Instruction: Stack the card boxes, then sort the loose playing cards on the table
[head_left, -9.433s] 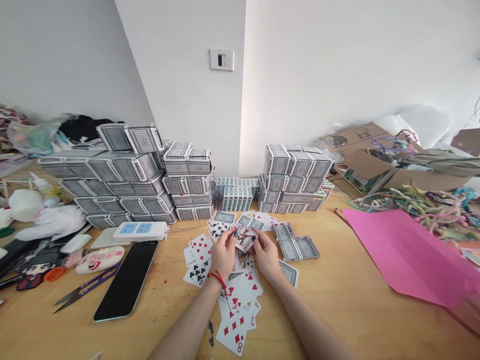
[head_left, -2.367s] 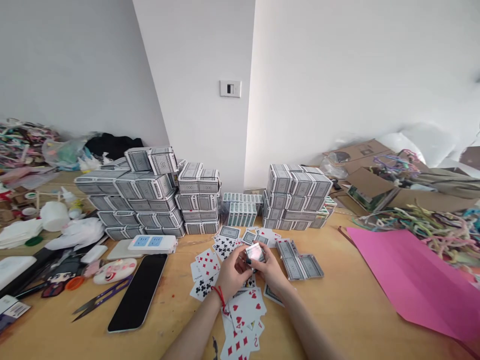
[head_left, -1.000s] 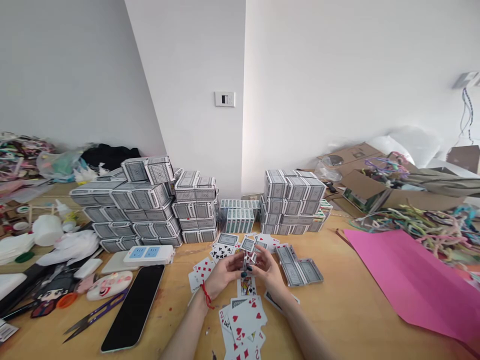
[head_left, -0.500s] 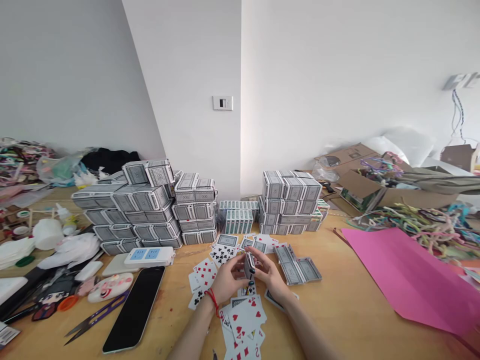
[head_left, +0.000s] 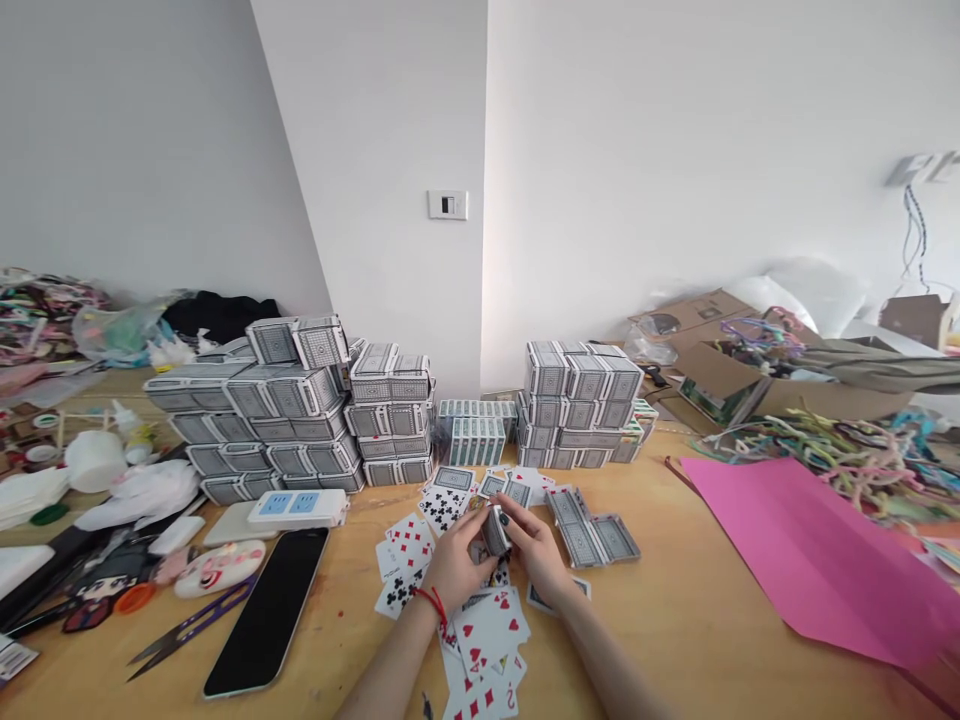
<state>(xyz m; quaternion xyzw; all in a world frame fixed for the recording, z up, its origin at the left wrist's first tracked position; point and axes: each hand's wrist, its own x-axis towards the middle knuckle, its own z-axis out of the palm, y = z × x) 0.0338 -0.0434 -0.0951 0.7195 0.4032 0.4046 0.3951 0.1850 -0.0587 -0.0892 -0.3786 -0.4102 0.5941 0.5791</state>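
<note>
Between my two hands is a small block of folded playing cards (head_left: 496, 532), its grey patterned back facing up. My left hand (head_left: 459, 560), with a red string on the wrist, grips its left side. My right hand (head_left: 541, 552) has fingertips on its upper right edge. Loose playing cards (head_left: 491, 630) lie face up below, among them a four of hearts. More cards, including a clubs card (head_left: 446, 508) and a diamonds card (head_left: 409, 542), spread to the left and behind. Right of my hands lies a joined piece of folded cards (head_left: 581, 525).
Stacked card blocks stand at the left (head_left: 274, 435), centre-left (head_left: 391, 420) and right (head_left: 579, 405) by the wall. Boxed card packs (head_left: 478, 440) sit between. At left lie a phone (head_left: 270, 610), scissors (head_left: 195, 625) and a power strip (head_left: 300, 508); at right, pink paper (head_left: 817, 560).
The folded card block has been turned, so its patterned back shows more. My right fingers have shifted onto its upper edge, and my left thumb has moved in along its lower side.
</note>
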